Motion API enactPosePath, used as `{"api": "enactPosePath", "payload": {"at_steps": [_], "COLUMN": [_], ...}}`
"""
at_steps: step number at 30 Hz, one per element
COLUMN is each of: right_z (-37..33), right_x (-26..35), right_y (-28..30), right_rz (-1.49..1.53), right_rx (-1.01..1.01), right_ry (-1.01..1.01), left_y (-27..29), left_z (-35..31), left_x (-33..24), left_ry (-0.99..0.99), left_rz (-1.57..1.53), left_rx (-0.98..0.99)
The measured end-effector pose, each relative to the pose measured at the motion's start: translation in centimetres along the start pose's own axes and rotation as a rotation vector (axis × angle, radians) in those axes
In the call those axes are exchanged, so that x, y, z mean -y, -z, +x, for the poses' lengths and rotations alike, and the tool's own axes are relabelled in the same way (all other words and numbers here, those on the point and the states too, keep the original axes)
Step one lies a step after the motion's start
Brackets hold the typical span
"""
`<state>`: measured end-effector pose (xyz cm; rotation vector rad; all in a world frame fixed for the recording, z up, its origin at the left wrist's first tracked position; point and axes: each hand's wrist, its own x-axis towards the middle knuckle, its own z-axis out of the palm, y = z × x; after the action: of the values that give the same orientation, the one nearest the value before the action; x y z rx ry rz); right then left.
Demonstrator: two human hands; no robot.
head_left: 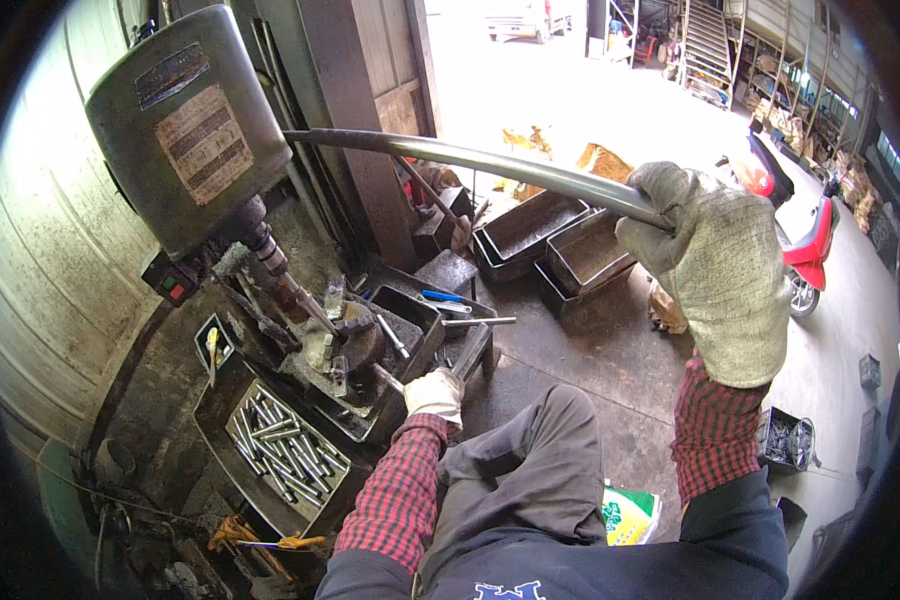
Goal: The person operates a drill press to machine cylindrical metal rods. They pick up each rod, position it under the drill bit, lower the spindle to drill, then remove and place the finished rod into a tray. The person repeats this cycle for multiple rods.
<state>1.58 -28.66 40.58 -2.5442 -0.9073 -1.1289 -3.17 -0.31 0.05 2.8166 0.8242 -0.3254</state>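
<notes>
My right hand (705, 265), in a thick grey work glove, is closed round the end of a long metal lever (490, 172). That lever runs left to the drill press (195, 130). The drill bit (312, 308) points down at a clamping fixture (332, 345), and whether it touches the work I cannot tell. My left hand (435, 397), in a pale glove, is closed on a short metal rod (388, 378) beside the fixture; its fingertips are partly hidden. A loose metal pin (392, 337) lies at the fixture's right.
At lower left, a metal tray (213, 405) holds several metal pins (282, 445). A rod (478, 321) and a blue pen-like item (441, 296) lie by the machine's base. Dark metal bins (530, 232) stand beyond. A red scooter (815, 245) is at right.
</notes>
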Motion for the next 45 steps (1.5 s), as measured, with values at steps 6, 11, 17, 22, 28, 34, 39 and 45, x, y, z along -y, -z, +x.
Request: {"api": "enactPosePath", "payload": {"at_steps": [6, 11, 17, 22, 28, 34, 39, 45], "right_z": [0.6, 1.2, 1.6, 2.2, 2.7, 2.8, 3.7, 4.0], "right_x": [0.1, -0.1, -0.4, 0.3, 0.0, -1.3, -1.6, -1.6], "right_y": [0.7, 0.8, 1.0, 1.7, 0.9, 1.8, 1.9, 2.0], "right_rz": [-0.084, -0.074, -0.082, -0.118, -0.071, -0.138, -0.141, -0.178], "right_rx": [-0.017, -0.028, -0.041, -0.034, -0.082, -0.104, -0.097, -0.085], "right_ry": [0.045, 0.058, 0.064, 0.050, 0.024, 0.142, 0.164, 0.167], "left_y": [0.0, 0.1, -0.5, -1.1, -0.7, 0.3, 1.0, 0.9], "left_z": [-0.1, -0.2, 0.0, 0.5, 0.2, -0.6, -1.1, -1.0], "left_x": [0.1, 0.1, 0.2, 0.4, 0.3, 0.2, -0.1, 0.0], "left_ry": [-0.036, -0.050, -0.024, -0.002, -0.013, -0.040, -0.055, -0.067], "left_rz": [0.024, 0.056, -0.003, -0.033, -0.031, -0.006, 0.048, 0.067], "left_rx": [0.001, -0.018, -0.062, -0.080, -0.085, -0.081, -0.037, -0.033]}}
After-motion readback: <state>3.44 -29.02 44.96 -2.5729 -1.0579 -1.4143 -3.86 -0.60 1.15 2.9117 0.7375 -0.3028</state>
